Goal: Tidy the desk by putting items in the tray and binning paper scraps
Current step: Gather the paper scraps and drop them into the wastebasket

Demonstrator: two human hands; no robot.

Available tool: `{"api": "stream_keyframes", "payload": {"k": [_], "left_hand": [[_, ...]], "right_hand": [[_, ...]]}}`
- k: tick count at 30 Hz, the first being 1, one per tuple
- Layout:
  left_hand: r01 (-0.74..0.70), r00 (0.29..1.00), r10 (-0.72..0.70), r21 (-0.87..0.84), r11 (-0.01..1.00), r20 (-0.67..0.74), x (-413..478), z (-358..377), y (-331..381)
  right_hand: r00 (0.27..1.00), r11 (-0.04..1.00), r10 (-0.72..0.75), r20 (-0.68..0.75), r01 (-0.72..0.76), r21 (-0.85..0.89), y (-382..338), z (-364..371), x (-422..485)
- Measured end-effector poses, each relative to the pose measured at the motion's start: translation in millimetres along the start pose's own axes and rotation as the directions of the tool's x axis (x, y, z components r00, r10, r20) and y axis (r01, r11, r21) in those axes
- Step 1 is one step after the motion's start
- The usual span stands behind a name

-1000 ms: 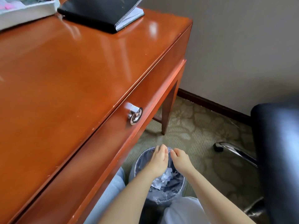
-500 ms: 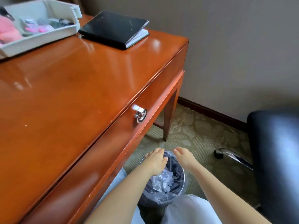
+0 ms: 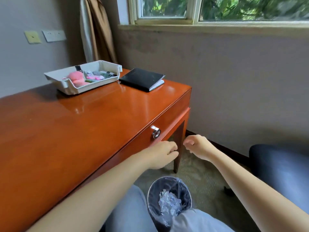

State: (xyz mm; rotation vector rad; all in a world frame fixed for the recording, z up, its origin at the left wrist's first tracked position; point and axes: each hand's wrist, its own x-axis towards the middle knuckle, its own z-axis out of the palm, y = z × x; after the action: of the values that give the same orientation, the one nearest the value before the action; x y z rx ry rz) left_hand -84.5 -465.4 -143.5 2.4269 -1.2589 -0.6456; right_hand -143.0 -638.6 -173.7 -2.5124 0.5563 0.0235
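Left hand [image 3: 164, 154], right hand [image 3: 197, 146] above bin [image 3: 154, 196], fingers loosely curled, empty. Scraps [image 3: 168, 202] in bin. Notebook [image 3: 142, 79] on surface [image 3: 83, 131] just beside tray [image 3: 66, 87]: I judge light, stiff, slick cover; I'd pinch page edge.

A glossy wooden desk [image 3: 75, 139] fills the left. A white tray [image 3: 97, 84] and black notebook [image 3: 142, 79] sit upper centre, side by side.

A study or guest room (hard to say which): wooden desk [image 3: 83, 131], curtain [image 3: 97, 30], window [image 3: 234, 7], carpet [image 3: 202, 178].
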Motion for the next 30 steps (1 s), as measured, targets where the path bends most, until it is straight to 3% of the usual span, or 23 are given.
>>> {"api": "stream_keyframes", "payload": {"k": [7, 13, 21, 30], "left_hand": [[-0.046, 0.978, 0.055, 0.05, 0.998, -0.201, -90.0, -67.9, 15.7], [0.074, 0.953, -0.031, 0.131, 0.989, -0.302, -172.8, -102.2, -8.7], [0.396, 0.864, -0.314, 0.146, 0.907, -0.394, -288.5, -105.5, -63.1], [0.669, 0.642, -0.582, -0.007, 0.744, -0.499, -422.1, -81.7, -96.8]], "right_hand": [[0.963, 0.959, -0.269, -0.027, 0.265, -0.099, -91.2, -44.4, -30.5], [0.879, 0.863, -0.476, 0.043, 0.476, -0.172, -180.0, -45.3, -58.8], [0.707, 0.695, -0.677, 0.203, 0.706, -0.137, -282.9, 0.0, -83.3], [0.407, 0.431, -0.843, 0.351, 0.902, -0.011, -379.4, 86.2, -128.9]]}}
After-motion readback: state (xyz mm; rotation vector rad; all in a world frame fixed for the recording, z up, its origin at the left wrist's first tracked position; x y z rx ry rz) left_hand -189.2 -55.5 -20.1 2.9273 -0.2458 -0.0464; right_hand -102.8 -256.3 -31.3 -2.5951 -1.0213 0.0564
